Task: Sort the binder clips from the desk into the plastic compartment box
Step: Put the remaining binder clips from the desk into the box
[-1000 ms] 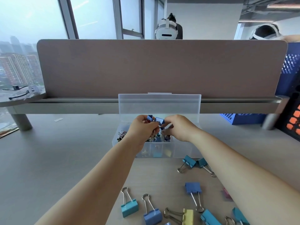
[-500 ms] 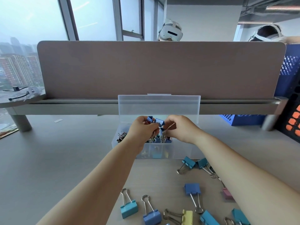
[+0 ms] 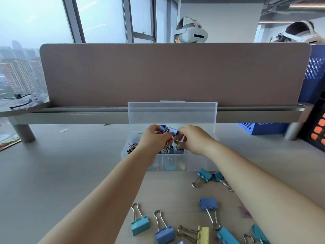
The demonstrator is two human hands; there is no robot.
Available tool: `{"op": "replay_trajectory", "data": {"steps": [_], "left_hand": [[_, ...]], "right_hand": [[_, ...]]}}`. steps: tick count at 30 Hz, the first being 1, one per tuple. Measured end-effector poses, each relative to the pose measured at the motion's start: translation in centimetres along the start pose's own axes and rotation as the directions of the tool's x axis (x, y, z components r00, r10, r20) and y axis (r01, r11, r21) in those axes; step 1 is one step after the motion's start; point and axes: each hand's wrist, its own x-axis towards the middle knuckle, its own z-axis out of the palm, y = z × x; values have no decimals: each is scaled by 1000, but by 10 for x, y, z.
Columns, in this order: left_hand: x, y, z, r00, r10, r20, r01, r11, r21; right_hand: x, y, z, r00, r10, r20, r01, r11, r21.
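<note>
Single head-worn wide-angle view, facing forward and down across desk (image 3: 52,173) toward partition (image 3: 175,76).

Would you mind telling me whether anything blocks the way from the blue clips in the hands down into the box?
Nothing visible does. The left hand and right hand hold the blue binder clips above the open plastic box; its lid stands upright behind.

A taupe fabric divider panel (image 3: 175,74) crosses the pale grey table (image 3: 52,173) at twelve o'clock. Tall glass windows (image 3: 98,18) at eleven o'clock admit hazy daylight.
</note>
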Motion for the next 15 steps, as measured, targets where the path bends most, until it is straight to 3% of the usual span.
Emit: {"op": "replay_trajectory", "data": {"steps": [3, 8, 15], "left_hand": [[-1, 0, 1, 1000, -8, -1, 8, 1000, -22], [-2, 1, 1, 1000, -22, 2, 22, 997, -67], [0, 0, 0, 999, -41, 9, 41, 990, -136]], "right_hand": [[2, -1, 0, 1000, 25, 14, -25, 1000, -3], [-5, 3, -15, 996, 61, 68, -72, 983, 170], [-18, -7, -32, 951, 72, 302, -108, 989, 104]]}}
